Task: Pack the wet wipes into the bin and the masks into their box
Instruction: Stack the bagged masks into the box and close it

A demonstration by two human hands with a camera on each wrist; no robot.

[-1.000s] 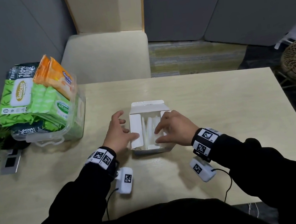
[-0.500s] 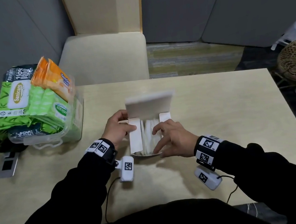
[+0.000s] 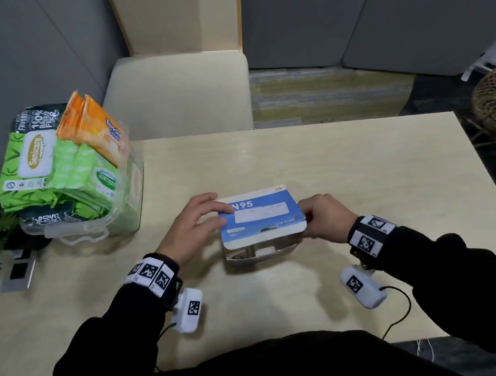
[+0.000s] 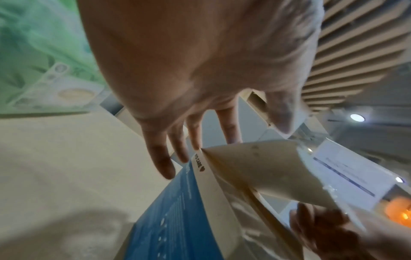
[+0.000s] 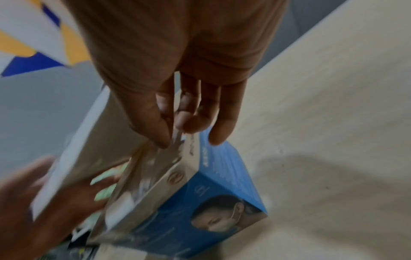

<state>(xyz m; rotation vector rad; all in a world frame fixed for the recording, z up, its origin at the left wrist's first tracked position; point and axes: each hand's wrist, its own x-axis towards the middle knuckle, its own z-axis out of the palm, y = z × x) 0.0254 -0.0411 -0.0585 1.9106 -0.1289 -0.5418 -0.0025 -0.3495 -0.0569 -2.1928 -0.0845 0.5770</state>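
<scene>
Pale wood filled the middle of a grey-panelled booth, where a person seated at the bench (image 3: 364,172) was closing a box of masks. Fingers (image 5: 160,130) of the right hand (image 3: 323,220) pinched the box's near right corner at the lid's edge, thumb against forefinger with thin material between them. Fingers (image 3: 211,207) of the left hand (image 3: 194,229) lay straight and relaxed on the lid's left edge, pressing rather than gripping. Between the two hands, the blue N95 mask box (image 3: 260,217) sat on the bench with its lid (image 3: 261,216) folded over the top but not tucked, a gap showing along the front. Well to the left, a clear plastic bin (image 3: 88,231) stood heaped with green and orange wet wipes (image 3: 87,174), some rising above its rim.

Wipes appeared packed; the closing of the mask box seemed to be the step in hand. Next, by the look of it, the lid's front flap would need guiding into the slot while the box was steadied.

Masks inside were barely visible through the gap. Whether the right hand pinched a flap or a mask wrapper could not be told, as the right wrist view was blurred.
</scene>
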